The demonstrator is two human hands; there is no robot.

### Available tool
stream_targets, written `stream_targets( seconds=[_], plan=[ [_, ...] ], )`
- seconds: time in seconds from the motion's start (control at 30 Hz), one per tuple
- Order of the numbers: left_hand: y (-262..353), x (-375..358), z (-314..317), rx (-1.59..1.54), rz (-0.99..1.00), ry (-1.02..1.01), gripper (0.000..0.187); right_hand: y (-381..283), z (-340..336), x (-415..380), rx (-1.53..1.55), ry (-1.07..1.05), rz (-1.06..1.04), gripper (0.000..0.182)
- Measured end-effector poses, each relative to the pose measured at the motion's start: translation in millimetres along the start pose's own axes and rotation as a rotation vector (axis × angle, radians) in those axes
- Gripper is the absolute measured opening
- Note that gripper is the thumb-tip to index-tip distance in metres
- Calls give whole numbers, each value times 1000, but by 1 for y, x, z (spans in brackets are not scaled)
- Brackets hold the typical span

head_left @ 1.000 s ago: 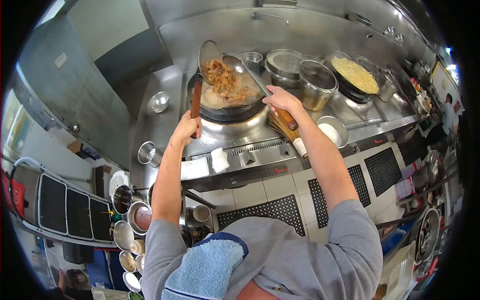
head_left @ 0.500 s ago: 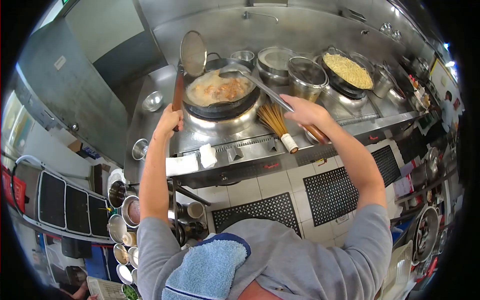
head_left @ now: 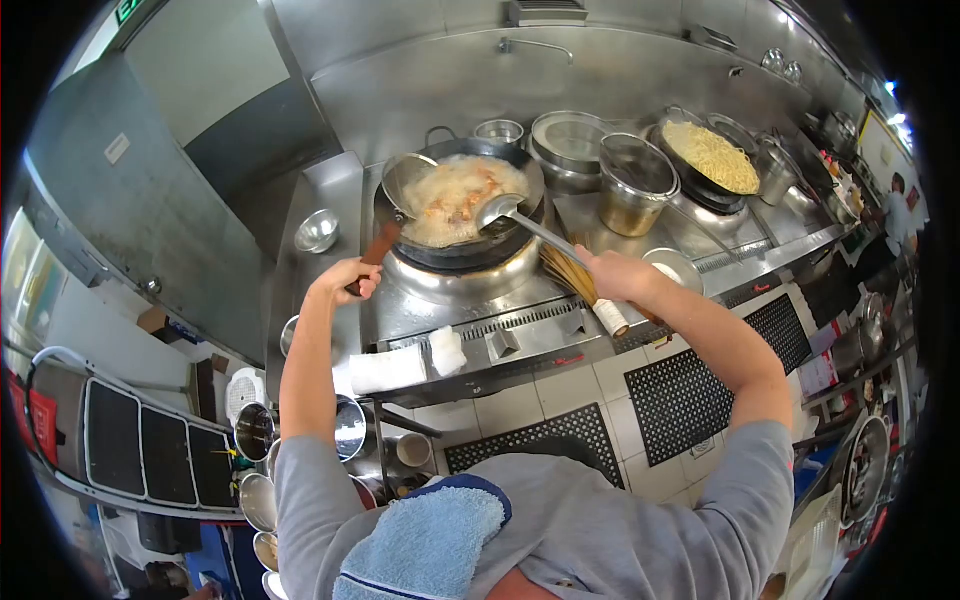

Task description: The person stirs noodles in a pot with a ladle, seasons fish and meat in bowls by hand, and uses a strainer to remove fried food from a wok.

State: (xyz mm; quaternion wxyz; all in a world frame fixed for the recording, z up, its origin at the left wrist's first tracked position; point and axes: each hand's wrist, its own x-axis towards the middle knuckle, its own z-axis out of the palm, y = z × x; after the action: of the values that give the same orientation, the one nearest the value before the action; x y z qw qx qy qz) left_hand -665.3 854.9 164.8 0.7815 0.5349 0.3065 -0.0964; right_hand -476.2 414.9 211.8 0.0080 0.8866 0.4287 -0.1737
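Note:
My left hand [head_left: 350,281] is wrapped round the brown wooden handle of a round mesh strainer [head_left: 408,178]. The strainer's head dips at the left side of a dark wok [head_left: 540,183], which holds foaming, bubbling oil with orange-brown pieces [head_left: 460,195]. In my right hand [head_left: 612,274] is the handle of a metal ladle [head_left: 498,209], its bowl at the right part of the foam. A bamboo brush [head_left: 572,275] with a white-wrapped end lies on the steel stove beside my right hand, partly hidden by it.
Noodles [head_left: 712,157] fill a second wok at the right. Between the woks stand a lidded pot [head_left: 570,140] and a deep pot [head_left: 636,185]. A metal bowl [head_left: 318,231] sits left; white cloths [head_left: 388,369] lie on the front edge. A person [head_left: 898,215] stands far right.
The strainer has come down from above the wok to the foam. The ladle's bowl has moved nearer, its handle lower, and the whole view has shifted slightly.

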Motion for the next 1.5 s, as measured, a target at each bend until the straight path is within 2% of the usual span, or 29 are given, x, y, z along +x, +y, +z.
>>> stream_targets(
  seconds=[0.1,0.2,0.3,0.4,0.53,0.83,1.03,1.07,1.1,1.17,1.2,1.3,1.33,1.37,1.5],
  plan=[
    [-5,-19,2,0,-20,-61,14,0,21,41,73,48,29,54],
    [-14,-38,12,31,26,-73,18,6,43,83,167,260,-162,53],
    [-24,-58,23,76,101,-42,17,-12,27,87,741,9,-62,29],
    [-28,-70,29,128,183,55,15,-13,35,93,1190,-12,-96,22],
    [-29,-64,34,248,300,175,15,-16,26,82,1277,113,-149,17],
    [0,-35,39,374,487,312,18,-8,8,112,1232,283,-42,19],
    [-5,3,30,486,500,421,22,-14,10,151,1264,355,53,24],
    [-7,14,31,502,486,457,17,-13,13,164,1271,357,65,25],
    [-7,24,31,379,402,357,13,-17,15,174,1319,312,75,18],
    [-9,39,32,127,231,155,7,-11,31,206,1652,47,-53,18],
    [-12,42,38,31,205,124,6,-27,26,191,1825,40,-71,23],
    [-30,43,76,-380,170,-30,11,-45,33,190,2091,-221,-194,23],
    [-36,47,77,-392,184,-38,11,-47,26,175,2101,-229,-233,21],
    [-41,51,78,-404,202,-45,11,-41,27,171,1965,-143,-312,16],
    [-51,15,118,-321,334,27,10,-36,7,150,1548,-46,-210,8]
  ],
)
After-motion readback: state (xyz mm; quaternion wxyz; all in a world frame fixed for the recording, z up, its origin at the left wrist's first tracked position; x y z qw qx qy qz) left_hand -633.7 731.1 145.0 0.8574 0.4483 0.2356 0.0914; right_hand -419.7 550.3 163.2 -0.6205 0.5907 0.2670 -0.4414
